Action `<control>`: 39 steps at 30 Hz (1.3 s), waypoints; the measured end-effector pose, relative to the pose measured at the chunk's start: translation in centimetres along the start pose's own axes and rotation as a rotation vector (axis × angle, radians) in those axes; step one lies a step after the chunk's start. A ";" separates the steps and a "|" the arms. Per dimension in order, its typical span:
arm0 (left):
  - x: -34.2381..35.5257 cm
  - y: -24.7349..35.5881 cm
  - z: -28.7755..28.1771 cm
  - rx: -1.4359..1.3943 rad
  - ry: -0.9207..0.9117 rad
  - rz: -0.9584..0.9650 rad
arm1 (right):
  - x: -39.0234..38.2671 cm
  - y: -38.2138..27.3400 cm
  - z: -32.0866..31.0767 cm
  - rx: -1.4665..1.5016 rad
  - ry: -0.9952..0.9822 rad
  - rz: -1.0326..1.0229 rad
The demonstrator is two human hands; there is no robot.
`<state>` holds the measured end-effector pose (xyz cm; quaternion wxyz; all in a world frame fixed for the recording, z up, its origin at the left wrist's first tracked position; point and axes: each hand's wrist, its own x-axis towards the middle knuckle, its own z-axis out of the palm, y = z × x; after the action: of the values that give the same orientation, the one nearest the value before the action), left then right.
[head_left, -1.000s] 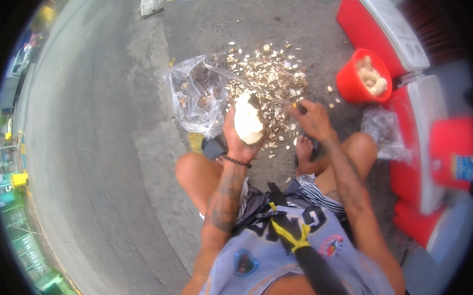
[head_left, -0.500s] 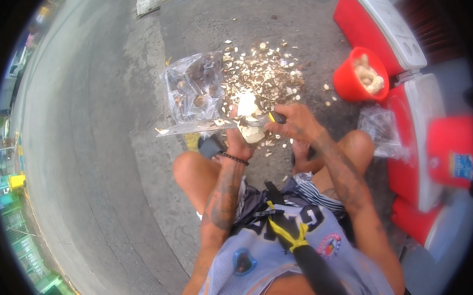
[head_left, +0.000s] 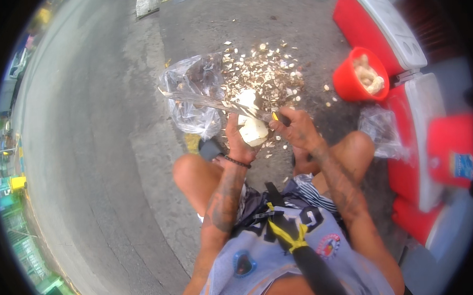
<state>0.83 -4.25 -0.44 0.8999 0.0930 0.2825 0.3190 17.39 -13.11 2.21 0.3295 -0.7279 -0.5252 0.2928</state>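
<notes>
My left hand is wrapped round the left side of a large, pale, peeled root vegetable; its exact kind I cannot tell. In my right hand is the black and yellow handle of a long knife. The blade slants across the far part of the root, its tip pointing far left over a clear plastic bag. Bits of pale peel cling to the metal. Beyond my hands, a heap of brown and white peelings is spread over the ground.
At the right stands a red bucket holding several peeled roots. Red coolers with white lids line that side, with a crumpled clear bag beside them. Grey pavement stretches away on the left.
The knife has swung from nearly level to slanted, its tip moving farther away from me. My right hand has shifted slightly right, and more of the root's pale face shows.
</notes>
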 end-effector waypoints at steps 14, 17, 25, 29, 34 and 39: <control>-1.5 -0.3 0.0 -0.002 -0.161 -0.008 | 2.0 2.5 -0.3 0.126 0.154 0.362; -1.1 -0.1 0.1 -0.031 -0.127 -0.073 | 0.5 3.0 0.2 0.158 0.184 0.233; 1.3 -1.5 -0.2 1.172 0.279 0.876 | -0.3 2.8 2.1 0.586 0.049 0.276; 2.1 -1.0 -0.5 1.077 0.331 0.880 | -1.6 3.2 2.7 0.601 0.103 0.286; 1.1 0.9 -0.5 0.362 0.078 0.406 | -2.3 2.9 1.9 0.520 0.160 0.197; 0.0 1.3 0.0 0.015 -0.084 0.196 | -2.2 0.4 0.2 0.247 0.164 0.045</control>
<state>0.13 -3.28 0.01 0.8748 0.1403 0.2365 0.3989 16.89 -15.28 1.94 0.4515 -0.7150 -0.4400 0.3022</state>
